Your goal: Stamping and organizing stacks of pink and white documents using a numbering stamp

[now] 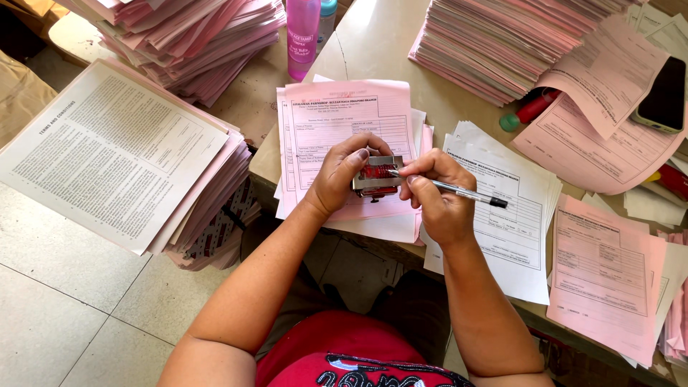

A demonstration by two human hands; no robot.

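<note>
Stamp [376, 177]: metal-framed, red wheels in the middle, held over the pink form [347, 125] at counter [380, 36] edge, centre of view. L hand [342, 174] fingers grasp stamp from its left end, thumb under, index over top of frame. R hand [438, 197] sits just right of stamp, fingers clenched on pen [459, 191]; pen tip touches stamp's right side near the red wheels. Stamp long axis approx. left-right, face w/ wheels turned up toward camera. Pen long axis also left-right, slight downward tilt to right; black cap end points right, tip points left into stamp. Pink form lies flat on a small stack, print upright to viewer. White forms [512, 215] lie right of R hand. Pink bottle [303, 36] stands behind form. Phone [663, 97] at far right on pink sheets. Paper stack [122, 154] at left, apart from both hands.
</note>
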